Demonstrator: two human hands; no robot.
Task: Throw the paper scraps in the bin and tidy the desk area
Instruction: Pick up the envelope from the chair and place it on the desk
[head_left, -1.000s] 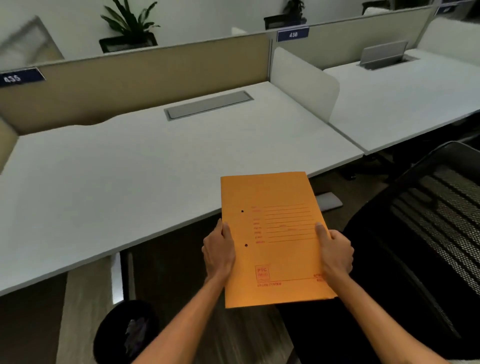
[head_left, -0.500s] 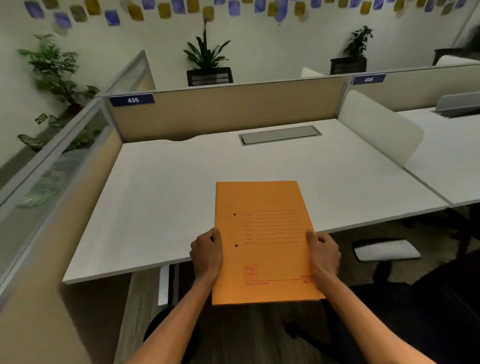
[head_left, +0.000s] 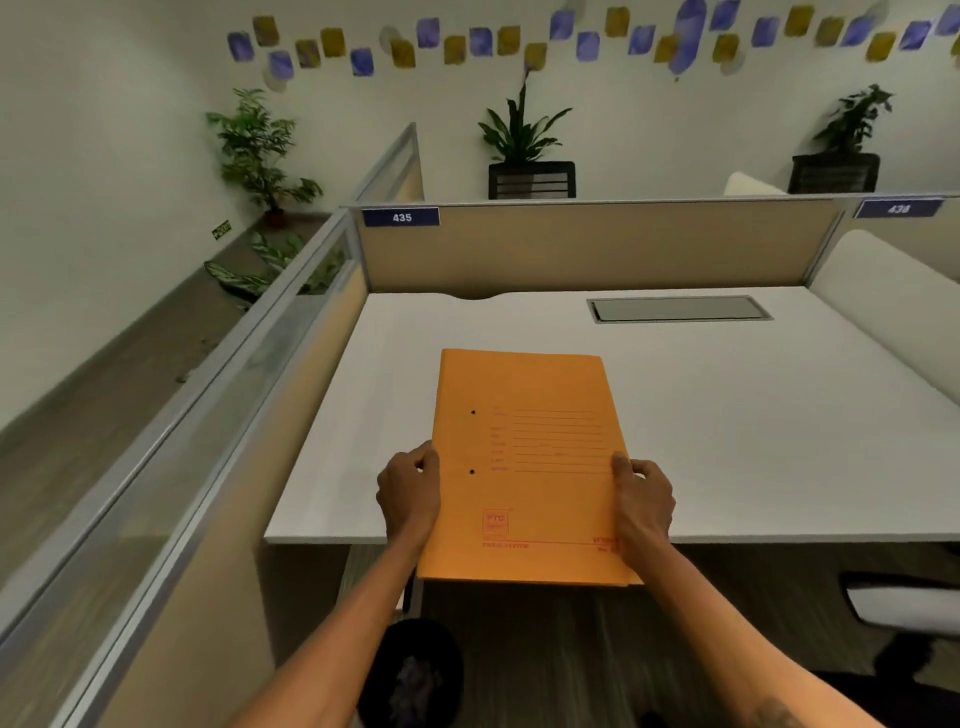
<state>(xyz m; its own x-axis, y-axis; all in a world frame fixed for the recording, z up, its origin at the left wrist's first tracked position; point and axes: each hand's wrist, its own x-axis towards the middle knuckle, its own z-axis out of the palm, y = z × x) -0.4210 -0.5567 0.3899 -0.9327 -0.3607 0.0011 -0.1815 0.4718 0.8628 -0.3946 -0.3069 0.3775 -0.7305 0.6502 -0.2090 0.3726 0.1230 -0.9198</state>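
holding the folder (head_left: 524, 467) by both side edges, left grip (head_left: 410, 493) and right grip (head_left: 644, 499) curled round it; best lowered flat onto the surface (head_left: 727, 415), square to its edge.

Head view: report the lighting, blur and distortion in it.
Head view: wide-angle bending, the left partition bows and splays outward; light soft and even, no harsh glare on the white desk; the orange folder is fairly sharp, its red print too soft to read; the dark bin below is dim and smeared.
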